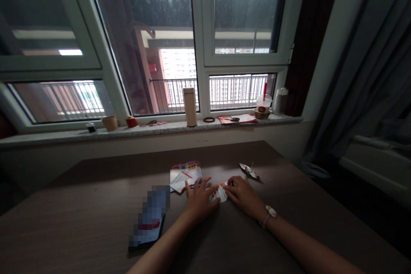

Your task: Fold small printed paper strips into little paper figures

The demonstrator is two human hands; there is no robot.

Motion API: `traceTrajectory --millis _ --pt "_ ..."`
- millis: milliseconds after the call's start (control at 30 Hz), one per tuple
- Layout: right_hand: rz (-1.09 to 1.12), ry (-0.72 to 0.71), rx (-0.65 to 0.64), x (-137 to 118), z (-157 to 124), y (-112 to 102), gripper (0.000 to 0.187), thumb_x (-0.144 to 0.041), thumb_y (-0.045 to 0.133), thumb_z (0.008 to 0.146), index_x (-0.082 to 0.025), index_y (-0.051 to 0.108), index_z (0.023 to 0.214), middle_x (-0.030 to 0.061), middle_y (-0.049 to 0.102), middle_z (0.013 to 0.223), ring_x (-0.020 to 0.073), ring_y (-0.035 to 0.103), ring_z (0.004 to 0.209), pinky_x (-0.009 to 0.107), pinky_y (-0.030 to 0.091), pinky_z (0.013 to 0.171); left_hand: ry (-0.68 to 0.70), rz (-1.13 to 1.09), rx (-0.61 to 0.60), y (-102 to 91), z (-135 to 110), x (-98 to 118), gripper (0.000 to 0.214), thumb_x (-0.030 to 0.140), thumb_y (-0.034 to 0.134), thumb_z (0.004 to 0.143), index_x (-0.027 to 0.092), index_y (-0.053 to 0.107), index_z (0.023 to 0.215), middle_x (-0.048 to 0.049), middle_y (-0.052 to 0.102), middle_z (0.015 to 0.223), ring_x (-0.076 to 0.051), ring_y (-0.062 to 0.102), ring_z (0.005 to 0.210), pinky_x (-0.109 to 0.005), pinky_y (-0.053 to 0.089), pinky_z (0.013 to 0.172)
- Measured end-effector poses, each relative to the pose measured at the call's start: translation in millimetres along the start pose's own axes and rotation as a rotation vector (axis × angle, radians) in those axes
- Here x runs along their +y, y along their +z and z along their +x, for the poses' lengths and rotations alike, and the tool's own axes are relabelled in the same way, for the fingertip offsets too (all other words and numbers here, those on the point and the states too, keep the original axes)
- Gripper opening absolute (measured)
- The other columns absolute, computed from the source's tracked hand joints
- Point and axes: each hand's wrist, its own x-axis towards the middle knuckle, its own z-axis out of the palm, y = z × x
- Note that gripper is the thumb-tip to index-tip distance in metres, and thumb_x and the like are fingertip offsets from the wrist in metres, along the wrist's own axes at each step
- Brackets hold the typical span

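Note:
A small piece of printed white and red paper [218, 194] lies on the table between my two hands; it looks folded. My left hand [199, 199] rests at its left side, fingers spread, thumb touching the paper's edge. At the right side, my right hand [244, 195] has its fingertips bent down and pinched on the paper. A folded paper crane [249, 171] sits just beyond my right hand. Behind my left hand lies a stack of colourful printed leaflets [185, 173], a loose white piece on top. The fingertips partly cover the folds.
A phone [149, 220] with a blurred-out screen lies left of my left forearm. Along the windowsill stand a paper cup [109, 123], a beige thermos [190, 107], a drink cup with a red straw [263, 105] and a white bottle [281, 101]. Scissors [235, 119] lie on papers there.

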Motion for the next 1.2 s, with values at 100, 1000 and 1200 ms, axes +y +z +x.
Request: traceTrajectory --millis 100,1000,1200 --pt "0.004 0.003 0.000 0.1 -0.4 0.7 0.025 -0.031 0.049 0.094 -0.028 0.068 0.110 0.0053 0.060 0.104 0.0196 0.052 0.102 0.034 0.043 0.090 0.004 -0.005 0.015 1.9 0.7 -1.1 0.043 0.052 0.051 0.086 0.045 0.053 0.128 0.0015 0.037 0.150 -0.034 0.024 0.140 -0.075 -0.006 0.104" --pt "0.014 0.001 0.002 1.8 -0.3 4.6 0.024 -0.029 0.051 0.094 -0.028 0.067 0.111 0.0053 0.061 0.103 0.0199 0.052 0.101 0.035 0.043 0.090 0.016 0.037 0.032 0.7 8.2 3.9 0.036 0.049 0.051 0.088 0.050 0.054 0.124 0.0055 0.037 0.151 -0.035 0.024 0.139 -0.076 -0.006 0.103" --pt "0.098 0.032 0.018 1.9 -1.3 1.7 0.017 -0.027 0.052 0.092 -0.022 0.066 0.102 0.0057 0.062 0.102 0.0201 0.054 0.100 0.034 0.043 0.091 0.018 0.034 0.034 0.8 8.9 1.9 0.037 0.051 0.050 0.088 0.052 0.053 0.125 0.0059 0.039 0.150 -0.036 0.026 0.138 -0.078 -0.005 0.102"
